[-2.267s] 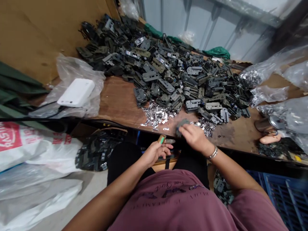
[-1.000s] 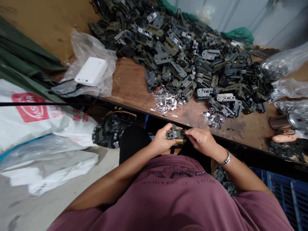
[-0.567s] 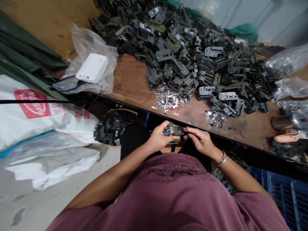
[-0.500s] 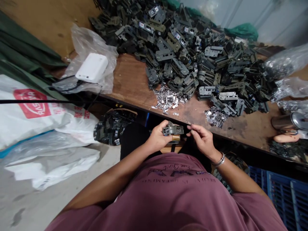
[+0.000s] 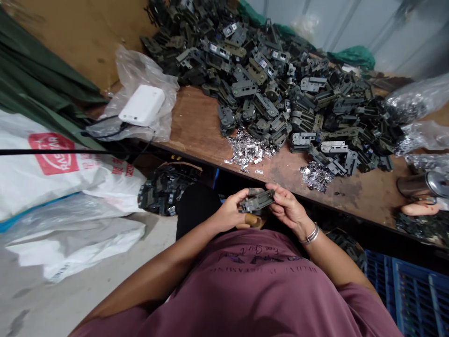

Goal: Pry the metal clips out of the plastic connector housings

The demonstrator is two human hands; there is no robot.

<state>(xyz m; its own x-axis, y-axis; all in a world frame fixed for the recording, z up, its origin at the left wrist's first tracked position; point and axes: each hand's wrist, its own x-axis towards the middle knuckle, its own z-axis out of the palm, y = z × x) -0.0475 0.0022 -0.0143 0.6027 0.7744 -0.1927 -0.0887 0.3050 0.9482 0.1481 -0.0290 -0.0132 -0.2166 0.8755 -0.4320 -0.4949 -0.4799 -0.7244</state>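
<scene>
A dark grey slotted part (image 5: 257, 201) is held between my two hands, just past the table's front edge. My left hand (image 5: 232, 213) is closed on its left end, with a brownish-yellow wrap or tube (image 5: 252, 220) showing at the fingers below it. The fingers of my right hand (image 5: 287, 206) pinch the part's right end; whether a smaller piece is also in them is hidden. On the table beyond lie two little heaps of shiny metal pieces, one on the left (image 5: 247, 149) and one on the right (image 5: 316, 176).
A large pile of similar grey parts (image 5: 266, 89) covers the back of the wooden table (image 5: 191, 117). A white box (image 5: 142, 105) rests on clear plastic at the left. Another person's hand (image 5: 420, 208) is near a metal cup (image 5: 433, 184) at the right.
My right hand has moved left and now grips the part's right end. The part has tilted, its right end raised. The whole view has shifted slightly.
</scene>
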